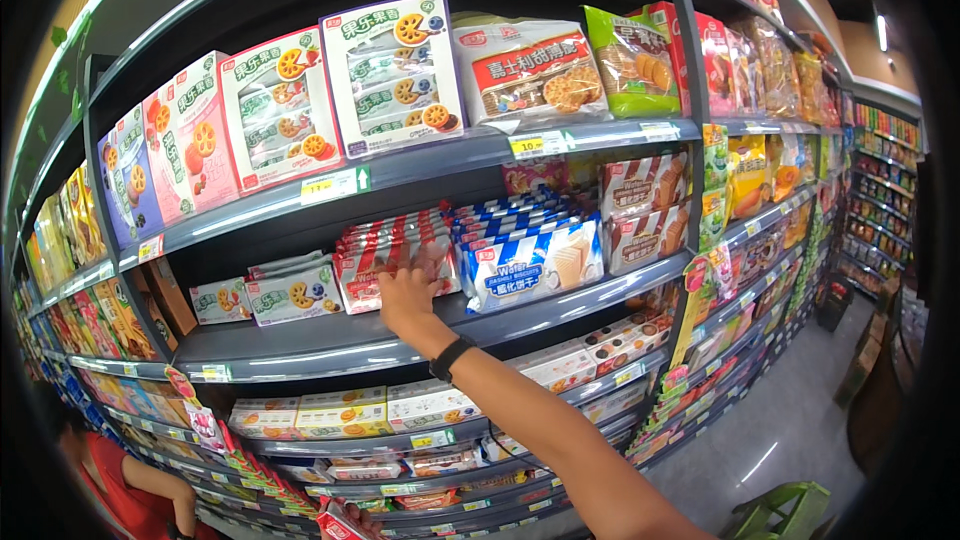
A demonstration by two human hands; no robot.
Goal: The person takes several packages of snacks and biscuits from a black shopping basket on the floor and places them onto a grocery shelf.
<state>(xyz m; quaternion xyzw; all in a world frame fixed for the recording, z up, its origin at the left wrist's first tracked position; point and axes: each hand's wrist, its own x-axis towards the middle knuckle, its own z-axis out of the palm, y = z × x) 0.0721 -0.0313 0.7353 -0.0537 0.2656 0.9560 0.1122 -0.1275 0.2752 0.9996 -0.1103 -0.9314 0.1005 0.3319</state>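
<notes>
My right hand, with a black band on its wrist, reaches up to a middle shelf. Its spread, blurred fingers are against the front of a row of red-and-white wafer biscuit packs. To their right stands a row of blue-and-white wafer biscuit packs. Small white biscuit packs with fruit pictures stand to their left. At the bottom edge, my left hand is partly in view and holds a red package; most of that package is cut off.
Brown-and-white wafer packs are stacked on the right of the same shelf. Above, large biscuit boxes line the upper shelf edge. A person in red is at lower left. A green step stool stands in the aisle, lower right.
</notes>
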